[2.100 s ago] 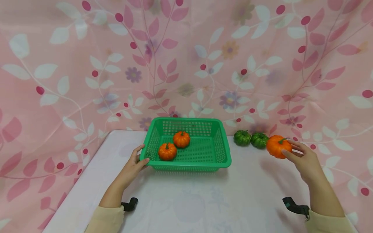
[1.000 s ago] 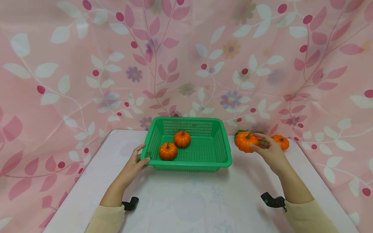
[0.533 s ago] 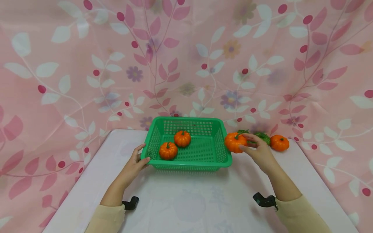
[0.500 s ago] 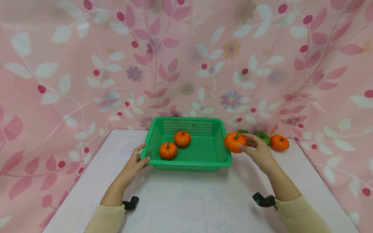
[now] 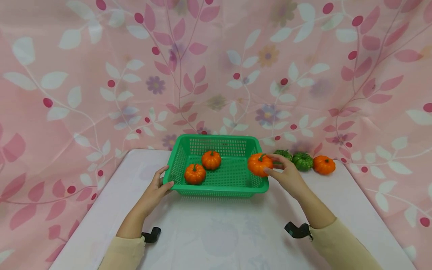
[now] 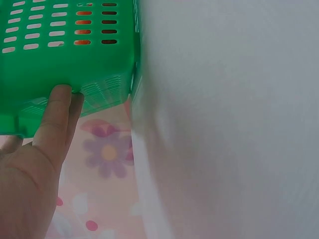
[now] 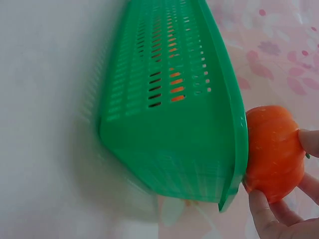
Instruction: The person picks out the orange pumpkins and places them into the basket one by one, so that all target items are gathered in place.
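A green plastic basket [image 5: 216, 189] stands on the table with two small orange pumpkins [image 5: 194, 174] inside, at its left. My left hand [image 5: 156, 191] holds the basket by its left rim, thumb on top; in the left wrist view, fingers [image 6: 56, 117] lie against its outer wall. With its thumb and fingertips, my right hand [image 5: 287, 175] grips another orange pumpkin [image 5: 259, 165] by its right side, over the basket's right rim. From the right wrist view, this pumpkin [image 7: 274, 152] appears just above the rim.
Right of the basket, two green pumpkins [image 5: 302, 162] and an orange pumpkin [image 5: 324, 165] sit in a row near the table's back edge; my right hand partly covers one green pumpkin. A pink floral cloth [image 5: 216, 75] hangs behind the white-covered table [image 5: 216, 232].
My right hand has carried the gripped pumpkin leftward from the right end of the row, past the green pumpkins, to over the basket's right rim. The left hand stays on the basket.
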{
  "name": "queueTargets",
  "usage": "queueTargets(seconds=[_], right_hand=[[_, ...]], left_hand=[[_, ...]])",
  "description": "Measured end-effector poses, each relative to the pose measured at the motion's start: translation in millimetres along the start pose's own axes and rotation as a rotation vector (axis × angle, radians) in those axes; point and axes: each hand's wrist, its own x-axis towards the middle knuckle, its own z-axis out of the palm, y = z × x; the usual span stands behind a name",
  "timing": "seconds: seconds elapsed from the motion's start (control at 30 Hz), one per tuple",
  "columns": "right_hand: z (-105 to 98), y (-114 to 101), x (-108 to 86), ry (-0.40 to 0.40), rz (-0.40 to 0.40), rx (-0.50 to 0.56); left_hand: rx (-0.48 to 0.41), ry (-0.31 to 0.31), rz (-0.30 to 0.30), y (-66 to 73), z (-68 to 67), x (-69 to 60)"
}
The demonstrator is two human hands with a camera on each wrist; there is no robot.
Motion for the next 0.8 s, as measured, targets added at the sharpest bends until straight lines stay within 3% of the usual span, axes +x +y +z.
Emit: queueTargets(seconds=[0.3, 0.8], right_hand=[[16, -10, 7.9, -0.034, -0.016, 0.003], [45, -19, 28.6, -0.126, -0.045, -0.085]], left_hand=[[-0.001, 0.004, 0.001, -0.5, 0.0, 0.3], [-0.014, 0.001, 0.002, 1.6, 0.9, -1.0]])
